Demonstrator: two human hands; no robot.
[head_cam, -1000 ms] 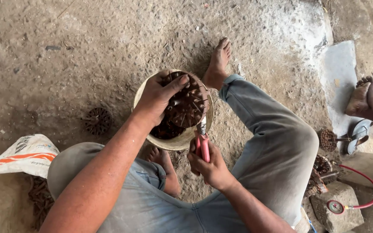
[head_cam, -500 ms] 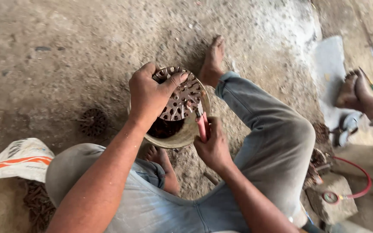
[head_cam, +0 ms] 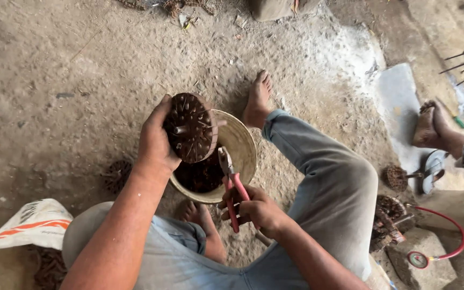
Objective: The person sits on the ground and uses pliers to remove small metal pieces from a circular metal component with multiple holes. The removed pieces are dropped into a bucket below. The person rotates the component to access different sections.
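Note:
My left hand (head_cam: pixel 156 142) grips a rusty round metal part (head_cam: pixel 191 128) with spokes and a short central shaft, held tilted over the rim of a dirty cream bucket (head_cam: pixel 243 147). My right hand (head_cam: pixel 253 210) is closed on red-handled pliers (head_cam: pixel 230 183), jaws pointing up toward the part, just above the bucket's near rim. Dark rusty pieces lie inside the bucket. I sit on the ground with the bucket between my legs, my right foot (head_cam: pixel 258 99) beyond it.
A similar rusty part (head_cam: pixel 116 174) lies on the dirt to the left. A white sack (head_cam: pixel 25 225) sits at lower left. At right, another person's foot (head_cam: pixel 430 126), a sandal (head_cam: pixel 432 169), more rusty parts (head_cam: pixel 389 212), a red hose with a gauge (head_cam: pixel 447 241).
My left hand has lifted the round part up out of the bucket and tilted it on edge. The pliers stay beside the bucket rim.

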